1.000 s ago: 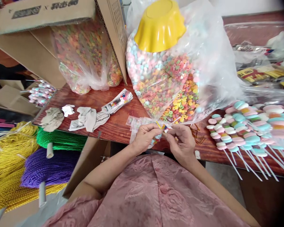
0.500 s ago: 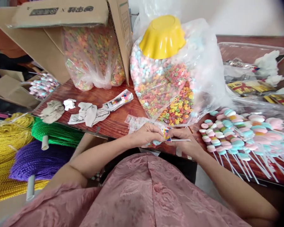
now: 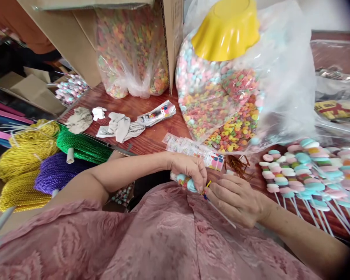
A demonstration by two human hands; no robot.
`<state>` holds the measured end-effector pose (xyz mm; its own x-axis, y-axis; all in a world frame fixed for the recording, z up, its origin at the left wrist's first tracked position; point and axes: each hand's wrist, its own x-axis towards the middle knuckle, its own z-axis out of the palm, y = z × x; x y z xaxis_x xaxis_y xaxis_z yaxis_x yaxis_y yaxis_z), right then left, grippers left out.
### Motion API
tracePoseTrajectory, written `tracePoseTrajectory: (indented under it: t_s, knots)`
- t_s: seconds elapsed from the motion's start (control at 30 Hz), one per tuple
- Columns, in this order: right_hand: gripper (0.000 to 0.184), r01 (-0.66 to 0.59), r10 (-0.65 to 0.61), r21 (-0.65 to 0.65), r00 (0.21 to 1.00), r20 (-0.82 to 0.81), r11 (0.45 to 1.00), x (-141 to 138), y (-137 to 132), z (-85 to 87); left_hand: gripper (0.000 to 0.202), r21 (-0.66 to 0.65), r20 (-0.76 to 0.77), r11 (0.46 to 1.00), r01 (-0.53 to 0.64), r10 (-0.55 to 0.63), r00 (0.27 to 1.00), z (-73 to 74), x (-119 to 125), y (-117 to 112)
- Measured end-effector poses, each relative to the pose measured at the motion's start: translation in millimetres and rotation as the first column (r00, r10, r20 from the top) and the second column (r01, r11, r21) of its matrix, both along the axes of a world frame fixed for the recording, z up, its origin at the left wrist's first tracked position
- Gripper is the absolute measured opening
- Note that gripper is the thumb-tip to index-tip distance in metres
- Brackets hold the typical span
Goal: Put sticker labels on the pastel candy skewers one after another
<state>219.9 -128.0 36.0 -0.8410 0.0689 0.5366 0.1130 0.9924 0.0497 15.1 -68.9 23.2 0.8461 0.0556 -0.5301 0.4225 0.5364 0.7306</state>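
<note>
My left hand (image 3: pixel 189 170) is closed round a wrapped candy skewer (image 3: pixel 184 182) of blue and pink discs, held low over my pink shirt at the table's front edge. My right hand (image 3: pixel 236 198) pinches at the skewer's neck where a yellow twist tie (image 3: pixel 207 184) sticks out, and the white stick (image 3: pixel 221 214) runs out under its fingers. Both hands touch at that point. A strip of small printed labels (image 3: pixel 192 149) lies on the wooden table (image 3: pixel 151 136) just beyond them.
A pile of finished candy skewers (image 3: pixel 303 171) lies at the right. Big clear bags of ring candies (image 3: pixel 221 105) with a yellow bowl (image 3: pixel 227 29) on top stand behind, next to a cardboard box (image 3: pixel 76 42). Cloths (image 3: pixel 119 128) and spools of yellow, green and purple cord (image 3: pixel 46 163) are at the left.
Both hands have come down and toward my body with the skewer, off the table's edge. The view has shifted left and closer.
</note>
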Motion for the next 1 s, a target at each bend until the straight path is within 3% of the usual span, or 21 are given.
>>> tracePoseTrajectory:
  t_s: [0.1,0.23,0.37,0.47,0.6,0.67,0.73,0.8,0.83,0.9,0.97,1.0]
  knots:
    - [0.025,0.043,-0.042,-0.020,0.999,0.017,0.999,-3,2,-2.2,0.013,-0.003,0.028,1.000,0.020,-0.020,0.999,-6.3,-1,2]
    - [0.018,0.053,-0.057,-0.055,0.996,-0.067,0.997,-8,6,-9.1,0.027,-0.046,0.137,0.998,-0.036,0.042,0.990,-13.7,0,5]
    - [0.018,0.103,-0.107,-0.035,0.983,-0.149,0.994,-11,7,-13.6,0.047,-0.052,0.200,0.994,-0.099,0.108,0.974,-5.5,0,13]
    - [0.021,0.157,-0.161,-0.035,0.972,-0.169,0.987,-10,8,-7.0,0.051,0.052,0.162,0.999,0.011,-0.020,0.987,6.2,-4,26]
    - [0.020,0.178,-0.173,0.037,0.979,-0.113,0.983,-8,9,11.1,0.026,0.167,0.070,0.960,0.224,-0.238,0.969,19.4,-15,44]
    - [0.020,0.166,-0.161,0.078,0.985,-0.069,0.983,-8,11,18.1,0.015,0.367,0.049,0.919,0.140,-0.169,0.984,30.7,-22,50]
    - [0.021,0.163,-0.156,0.109,0.985,-0.070,0.981,-7,15,23.0,0.014,0.607,0.076,0.793,-0.039,-0.009,0.997,44.8,-30,54]
    - [0.022,0.175,-0.163,0.126,0.982,-0.100,0.977,-5,20,27.9,0.017,0.719,0.099,0.671,-0.180,0.157,0.983,54.8,-36,54]
    - [0.022,0.179,-0.165,0.130,0.979,-0.117,0.975,-4,24,31.2,0.021,0.715,0.078,0.668,-0.206,0.217,0.973,55.7,-38,52]
    - [0.021,0.181,-0.163,0.152,0.979,-0.124,0.972,-4,30,40.6,0.038,0.593,-0.032,0.781,-0.195,0.265,0.964,47.8,-39,44]
    - [0.018,0.170,-0.144,0.224,0.981,-0.128,0.960,-8,33,53.0,0.056,0.359,-0.142,0.924,-0.133,0.195,0.970,32.0,-35,33]
    - [0.017,0.165,-0.132,0.269,0.982,-0.136,0.949,-12,33,59.3,0.063,0.249,-0.153,0.963,-0.099,0.140,0.978,24.6,-32,28]
